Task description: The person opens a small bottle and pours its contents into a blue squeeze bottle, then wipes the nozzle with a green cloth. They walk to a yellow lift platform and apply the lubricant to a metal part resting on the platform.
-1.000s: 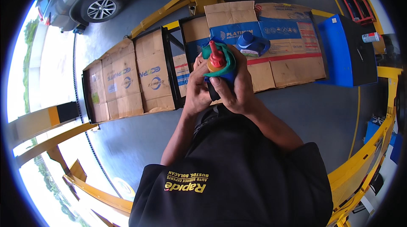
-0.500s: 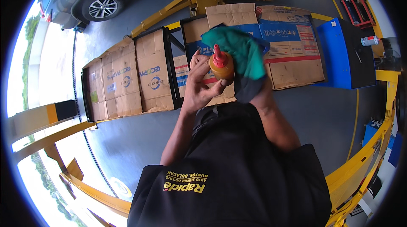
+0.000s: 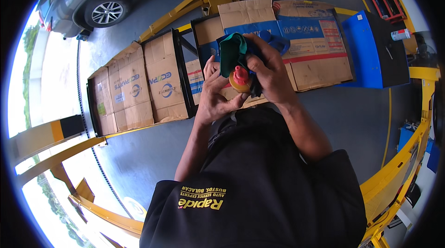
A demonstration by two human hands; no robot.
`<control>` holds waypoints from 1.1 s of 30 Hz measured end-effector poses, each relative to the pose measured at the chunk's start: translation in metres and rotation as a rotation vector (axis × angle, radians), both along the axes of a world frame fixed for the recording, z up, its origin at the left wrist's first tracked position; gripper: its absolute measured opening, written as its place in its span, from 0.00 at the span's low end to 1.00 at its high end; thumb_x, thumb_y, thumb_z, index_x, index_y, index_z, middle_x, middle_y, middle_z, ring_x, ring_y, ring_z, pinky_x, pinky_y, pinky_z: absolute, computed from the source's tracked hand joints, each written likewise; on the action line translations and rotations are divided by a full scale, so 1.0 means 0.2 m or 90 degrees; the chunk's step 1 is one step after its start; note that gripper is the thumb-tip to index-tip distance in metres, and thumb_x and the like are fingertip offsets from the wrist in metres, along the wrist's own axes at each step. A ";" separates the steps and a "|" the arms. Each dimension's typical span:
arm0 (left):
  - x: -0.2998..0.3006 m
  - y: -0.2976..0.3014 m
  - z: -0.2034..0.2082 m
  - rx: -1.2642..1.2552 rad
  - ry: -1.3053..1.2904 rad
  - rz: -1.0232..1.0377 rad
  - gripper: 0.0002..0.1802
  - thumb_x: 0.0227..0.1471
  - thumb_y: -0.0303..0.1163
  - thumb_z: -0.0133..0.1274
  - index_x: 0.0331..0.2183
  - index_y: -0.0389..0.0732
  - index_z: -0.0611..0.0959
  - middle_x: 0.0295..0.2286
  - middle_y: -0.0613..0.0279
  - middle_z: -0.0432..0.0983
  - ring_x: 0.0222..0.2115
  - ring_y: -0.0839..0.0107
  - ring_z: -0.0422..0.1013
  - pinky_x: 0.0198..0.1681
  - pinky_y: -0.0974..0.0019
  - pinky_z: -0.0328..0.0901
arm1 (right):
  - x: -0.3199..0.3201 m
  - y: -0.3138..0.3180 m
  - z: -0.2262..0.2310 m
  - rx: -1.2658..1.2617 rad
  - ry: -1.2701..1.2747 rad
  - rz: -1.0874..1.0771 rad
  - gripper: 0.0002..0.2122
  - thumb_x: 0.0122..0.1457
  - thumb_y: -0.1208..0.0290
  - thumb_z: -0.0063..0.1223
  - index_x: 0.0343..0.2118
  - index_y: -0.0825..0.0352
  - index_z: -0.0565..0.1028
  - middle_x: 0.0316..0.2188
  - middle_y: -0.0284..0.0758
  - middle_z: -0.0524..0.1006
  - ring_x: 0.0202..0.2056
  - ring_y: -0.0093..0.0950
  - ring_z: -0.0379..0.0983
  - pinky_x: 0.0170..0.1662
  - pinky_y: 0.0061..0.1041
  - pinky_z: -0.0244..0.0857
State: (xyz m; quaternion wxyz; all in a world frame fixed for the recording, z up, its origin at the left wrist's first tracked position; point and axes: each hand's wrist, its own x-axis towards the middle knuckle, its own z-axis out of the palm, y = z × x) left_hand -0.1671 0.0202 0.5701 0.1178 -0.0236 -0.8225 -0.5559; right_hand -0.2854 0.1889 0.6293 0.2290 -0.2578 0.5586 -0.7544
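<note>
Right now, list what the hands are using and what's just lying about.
In use, judging by the grip:
- red-capped bottle, in the left hand
- green cloth, in the right hand

Apparently just lying about:
- blue jug, partly hidden
- small can
- blue box

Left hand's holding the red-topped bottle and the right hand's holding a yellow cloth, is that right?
Not the colour: the head view shows the cloth is green. The left hand holds the red-topped bottle, the right hand the cloth.
</note>
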 end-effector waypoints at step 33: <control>-0.11 0.09 -0.04 0.298 0.043 -0.008 0.35 0.55 0.48 0.73 0.58 0.37 0.87 0.61 0.53 0.75 0.67 0.56 0.66 0.79 0.43 0.43 | -0.12 0.13 -0.12 -0.370 -0.310 -0.022 0.28 0.82 0.49 0.47 0.70 0.70 0.72 0.65 0.40 0.80 0.65 0.32 0.78 0.71 0.34 0.70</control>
